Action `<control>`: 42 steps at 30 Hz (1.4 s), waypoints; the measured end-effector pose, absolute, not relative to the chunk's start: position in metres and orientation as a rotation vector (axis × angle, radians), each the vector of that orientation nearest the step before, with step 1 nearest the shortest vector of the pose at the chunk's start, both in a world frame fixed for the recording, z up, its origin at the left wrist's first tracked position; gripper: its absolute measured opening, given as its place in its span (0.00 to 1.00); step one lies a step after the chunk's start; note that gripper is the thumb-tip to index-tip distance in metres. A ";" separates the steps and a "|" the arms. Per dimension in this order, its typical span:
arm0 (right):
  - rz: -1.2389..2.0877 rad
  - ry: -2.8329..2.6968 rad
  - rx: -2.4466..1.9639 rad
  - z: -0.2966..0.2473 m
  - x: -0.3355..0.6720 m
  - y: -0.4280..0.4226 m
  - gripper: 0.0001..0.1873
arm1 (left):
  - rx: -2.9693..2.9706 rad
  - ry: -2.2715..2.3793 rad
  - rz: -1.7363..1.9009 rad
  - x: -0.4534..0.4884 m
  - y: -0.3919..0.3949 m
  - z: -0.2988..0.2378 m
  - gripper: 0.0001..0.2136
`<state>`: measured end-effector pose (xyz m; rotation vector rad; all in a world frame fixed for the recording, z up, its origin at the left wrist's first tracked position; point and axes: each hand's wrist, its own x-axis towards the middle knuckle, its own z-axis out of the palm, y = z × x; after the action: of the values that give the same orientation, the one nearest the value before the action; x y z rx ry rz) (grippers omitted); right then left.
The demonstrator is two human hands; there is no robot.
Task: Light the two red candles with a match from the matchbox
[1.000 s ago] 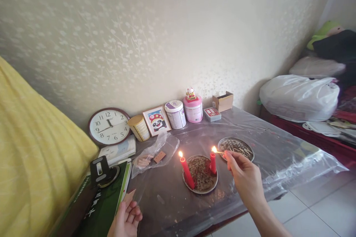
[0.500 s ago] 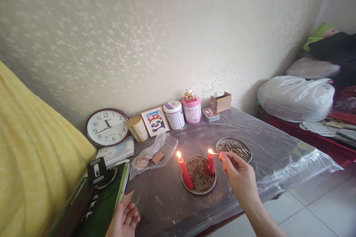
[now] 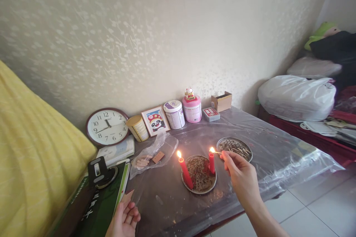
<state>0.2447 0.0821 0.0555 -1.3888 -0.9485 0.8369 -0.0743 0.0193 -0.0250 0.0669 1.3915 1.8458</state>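
Note:
My right hand [image 3: 241,177] pinches a burning match [image 3: 216,151] whose flame touches the wick of the right red candle [image 3: 211,162]. That candle stands on a round metal plate [image 3: 199,189] beside a tilted left red candle [image 3: 185,171], which burns with its own flame. A second round plate [image 3: 234,148] with several spent matches lies just behind my hand. My left hand [image 3: 124,219] rests at the table's near edge, fingers curled round a small matchbox [image 3: 127,196].
The table is covered with clear plastic sheet [image 3: 280,155]. Along the wall stand a clock [image 3: 107,126], tins [image 3: 174,114], a framed picture [image 3: 155,120], a card pack and a small carton [image 3: 221,101]. A plastic bag [image 3: 151,152] and green box [image 3: 97,203] lie left.
The match flame stays at the right candle's wick; my right hand has shifted only slightly. The left hand has not moved.

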 end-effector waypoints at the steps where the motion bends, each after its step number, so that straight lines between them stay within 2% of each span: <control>1: 0.843 -0.950 -1.383 0.055 0.245 0.082 0.16 | 0.063 1.393 1.849 -0.074 0.019 -0.025 0.14; 25: 0.827 -0.994 -1.363 0.054 0.247 0.081 0.20 | 0.066 1.406 1.824 -0.073 0.018 -0.024 0.14; 36: 0.837 -0.993 -1.388 0.058 0.250 0.076 0.18 | 0.033 1.391 1.822 -0.070 0.018 -0.019 0.12; 42: 1.000 -0.840 -1.145 0.073 0.267 0.075 0.15 | 0.051 1.388 1.834 -0.068 0.017 -0.018 0.12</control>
<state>0.2668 0.0748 0.0733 -1.1446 -0.8398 1.0001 -0.0683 0.0171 -0.0182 0.0507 1.3878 1.8338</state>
